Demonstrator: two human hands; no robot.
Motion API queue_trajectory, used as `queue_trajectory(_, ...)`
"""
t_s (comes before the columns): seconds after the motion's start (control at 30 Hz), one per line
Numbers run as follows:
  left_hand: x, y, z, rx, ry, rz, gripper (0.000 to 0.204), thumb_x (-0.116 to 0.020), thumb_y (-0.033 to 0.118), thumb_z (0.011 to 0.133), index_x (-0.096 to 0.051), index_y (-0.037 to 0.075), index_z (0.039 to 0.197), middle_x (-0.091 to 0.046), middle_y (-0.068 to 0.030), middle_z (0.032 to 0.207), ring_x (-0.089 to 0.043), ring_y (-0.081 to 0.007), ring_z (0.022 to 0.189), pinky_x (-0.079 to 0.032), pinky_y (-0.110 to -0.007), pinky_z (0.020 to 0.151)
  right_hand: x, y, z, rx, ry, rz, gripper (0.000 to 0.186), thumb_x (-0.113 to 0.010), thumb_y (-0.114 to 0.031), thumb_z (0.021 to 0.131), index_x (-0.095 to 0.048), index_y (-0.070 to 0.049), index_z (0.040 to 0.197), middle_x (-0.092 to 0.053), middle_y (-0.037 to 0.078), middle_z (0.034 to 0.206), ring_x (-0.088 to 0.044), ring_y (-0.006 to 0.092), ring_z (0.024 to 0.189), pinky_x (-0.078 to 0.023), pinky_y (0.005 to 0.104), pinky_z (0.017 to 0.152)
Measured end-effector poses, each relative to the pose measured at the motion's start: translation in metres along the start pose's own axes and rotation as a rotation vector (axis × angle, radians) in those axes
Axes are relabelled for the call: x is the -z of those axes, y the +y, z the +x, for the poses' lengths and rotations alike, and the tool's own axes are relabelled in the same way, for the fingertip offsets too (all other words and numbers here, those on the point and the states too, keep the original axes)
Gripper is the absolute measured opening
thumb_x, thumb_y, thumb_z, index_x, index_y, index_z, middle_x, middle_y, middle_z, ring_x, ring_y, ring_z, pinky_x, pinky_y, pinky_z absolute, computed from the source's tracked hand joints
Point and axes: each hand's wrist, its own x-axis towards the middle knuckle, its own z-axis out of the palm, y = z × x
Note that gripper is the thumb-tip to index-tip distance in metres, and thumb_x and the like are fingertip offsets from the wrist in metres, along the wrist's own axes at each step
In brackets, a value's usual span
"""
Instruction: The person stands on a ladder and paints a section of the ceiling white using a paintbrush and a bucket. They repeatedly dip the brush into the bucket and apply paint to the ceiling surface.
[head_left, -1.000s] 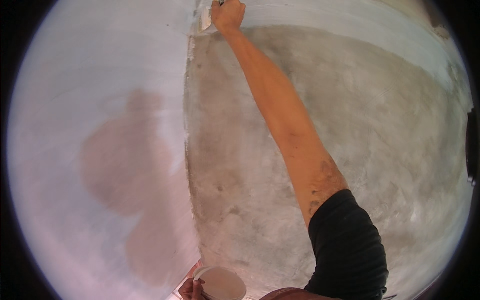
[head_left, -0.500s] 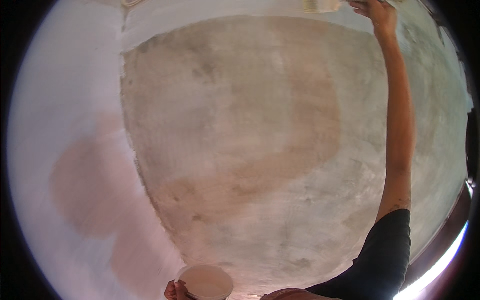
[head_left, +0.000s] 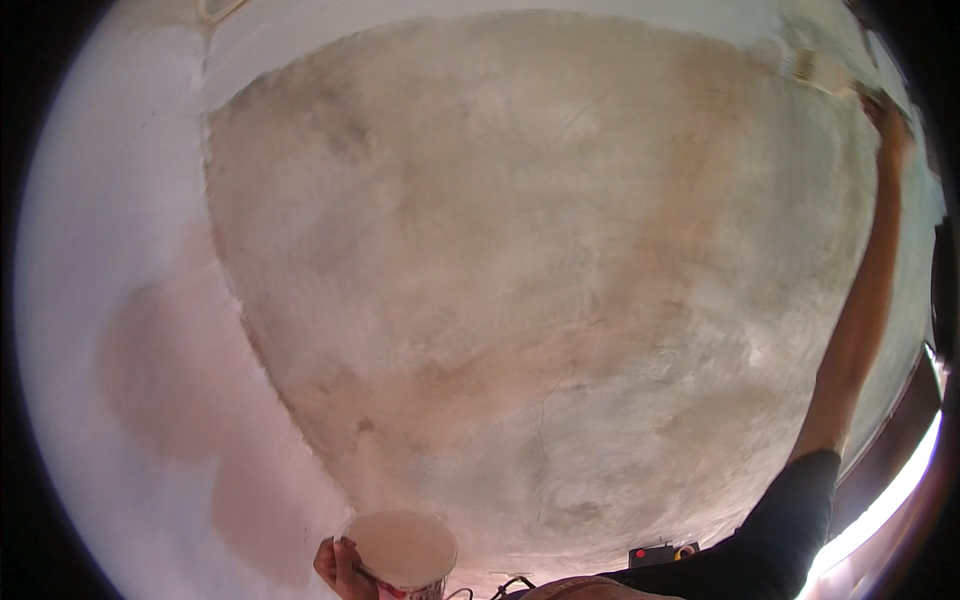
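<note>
My right hand (head_left: 886, 120) is stretched out to the far upper right, closed round the handle of a paintbrush (head_left: 826, 76). The wide pale bristles lie against the bare grey-brown wall (head_left: 500, 250), by the end of the white painted band (head_left: 480, 22) along its top. Low in the view, my left hand (head_left: 344, 566) grips the rim of a paint bucket (head_left: 404, 548). The bucket holds pale, whitish paint and stands out from the wall. Its lower part is cut off by the picture's edge.
A white wall (head_left: 110, 230) meets the bare wall at a corner on the left, with my shadow on it. At the bottom right are a small dark box with a red button (head_left: 642, 554) and a black cable (head_left: 515, 584). Bright light enters at the right rim.
My right hand has moved right and somewhat down with the paintbrush. The bucket in my left hand sits slightly higher and further left. The dark box and cable have come into view.
</note>
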Motion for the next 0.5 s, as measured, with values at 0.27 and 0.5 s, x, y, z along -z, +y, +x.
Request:
queue_trajectory(0.27, -0.014, 0.083, 0.029, 0.222, 0.206, -0.642, 0.029, -0.059, 0.020, 0.087, -0.054, 0.000, 0.066, -0.039, 0.0054, 0.053, -0.032, -0.0045, 0.051, -0.025, -0.023, 0.049, 0.028, 0.020, -0.168, -0.052, -0.374, 0.318, 0.034, -0.051, -0.024, 0.094, -0.058, 0.003, 0.113, -0.062, 0.011, 0.106, -0.061, 0.0169, 0.088, -0.050, 0.0289, 0.078)
queue_trajectory(0.5, -0.006, 0.097, 0.043, 0.259, 0.106, -0.685, 0.025, -0.058, 0.017, 0.087, -0.057, -0.003, 0.071, -0.045, 0.0026, 0.060, -0.036, -0.0054, 0.056, -0.026, -0.023, 0.051, -0.010, -0.093, -0.402, -0.651, -1.036, 0.698, 0.022, -0.060, -0.016, 0.088, -0.060, 0.004, 0.096, -0.061, 0.013, 0.091, -0.064, 0.0185, 0.065, -0.052, 0.0282, 0.048)
